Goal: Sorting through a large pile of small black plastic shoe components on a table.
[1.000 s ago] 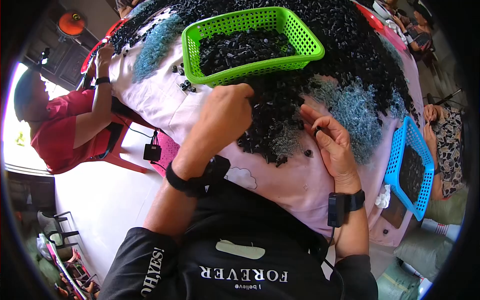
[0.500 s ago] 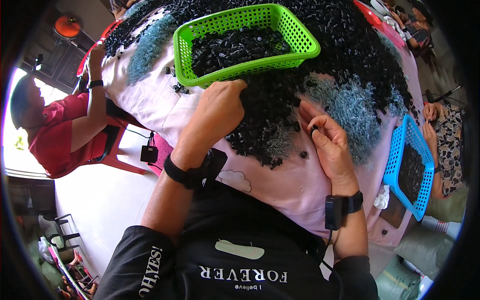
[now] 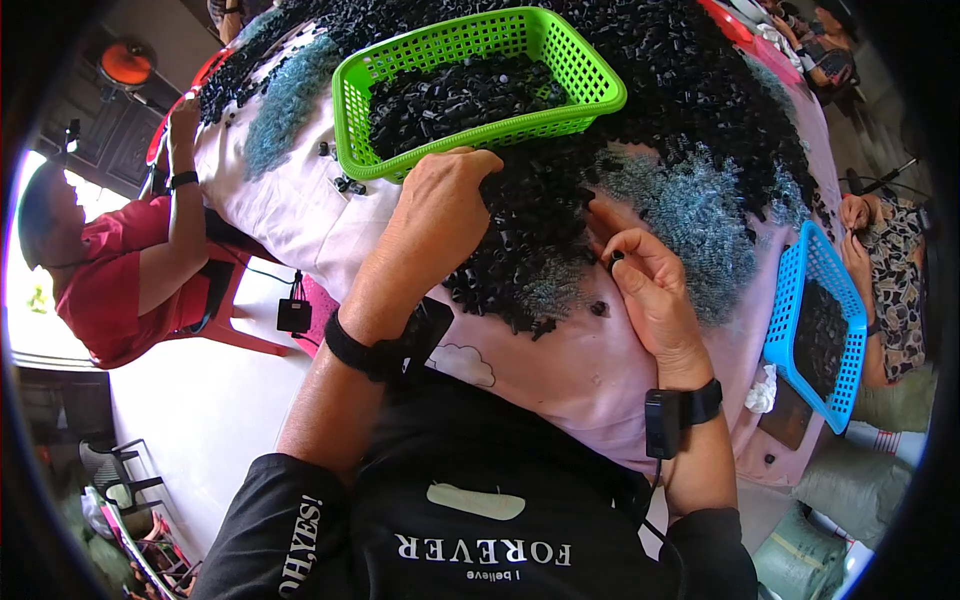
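Observation:
A big heap of small black plastic parts covers a table under a pink cloth. My left hand lies palm down on the heap's near edge, fingers curled into the parts, just below a green basket filled with the same black parts. My right hand rests on the cloth beside the heap and pinches one small black part between thumb and fingertips. Patches of blue-grey springs lie mixed in the heap. Both wrists wear black bands.
A blue basket with black parts sits at the table's right edge, with another person's hands beyond it. A person in red sits at the left, one hand on the table. A black phone lies by my left wrist.
The view has shifted slightly. My left hand has slid a little further into the heap toward the green basket. My right hand has stayed in place, fingers working a small part.

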`<state>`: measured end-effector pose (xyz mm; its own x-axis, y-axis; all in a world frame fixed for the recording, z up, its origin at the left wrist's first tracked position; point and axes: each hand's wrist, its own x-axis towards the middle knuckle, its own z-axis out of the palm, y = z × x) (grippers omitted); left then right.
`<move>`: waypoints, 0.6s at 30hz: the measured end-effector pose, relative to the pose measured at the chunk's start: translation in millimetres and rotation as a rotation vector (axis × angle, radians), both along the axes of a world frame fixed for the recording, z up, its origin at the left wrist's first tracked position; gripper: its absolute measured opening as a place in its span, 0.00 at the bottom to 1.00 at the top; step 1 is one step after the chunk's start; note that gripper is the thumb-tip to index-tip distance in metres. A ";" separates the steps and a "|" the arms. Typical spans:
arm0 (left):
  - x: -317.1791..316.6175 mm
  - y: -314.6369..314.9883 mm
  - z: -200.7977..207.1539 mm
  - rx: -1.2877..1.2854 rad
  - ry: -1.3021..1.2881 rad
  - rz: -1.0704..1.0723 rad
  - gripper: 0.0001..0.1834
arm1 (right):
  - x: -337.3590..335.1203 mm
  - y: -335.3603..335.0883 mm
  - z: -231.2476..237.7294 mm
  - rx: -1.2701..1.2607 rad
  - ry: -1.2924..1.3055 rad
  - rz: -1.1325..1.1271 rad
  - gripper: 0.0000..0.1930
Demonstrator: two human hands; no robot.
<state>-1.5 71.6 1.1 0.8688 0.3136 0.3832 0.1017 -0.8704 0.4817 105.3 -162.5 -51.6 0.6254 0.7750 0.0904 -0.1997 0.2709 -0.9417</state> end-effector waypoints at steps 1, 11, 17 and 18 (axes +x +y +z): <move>-0.3 1.2 -1.4 0.005 0.009 0.006 0.18 | -0.3 0.6 -0.3 -0.002 -0.002 0.000 0.06; 2.0 -5.4 4.3 -0.095 0.096 -0.175 0.17 | 1.7 -0.8 -2.9 0.011 0.026 0.003 0.06; -6.9 -4.6 -2.0 -0.076 0.044 -0.178 0.17 | 2.7 1.8 -6.3 0.043 0.028 -0.115 0.06; -7.0 -6.6 -0.5 -0.078 0.041 -0.182 0.17 | 2.6 1.4 -7.5 0.027 0.038 -0.129 0.06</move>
<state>-8.5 65.0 0.7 0.9284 0.1770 0.3268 -0.0331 -0.8364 0.5471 107.9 -161.1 -59.0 0.7232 0.6854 0.0849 -0.1964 0.3220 -0.9262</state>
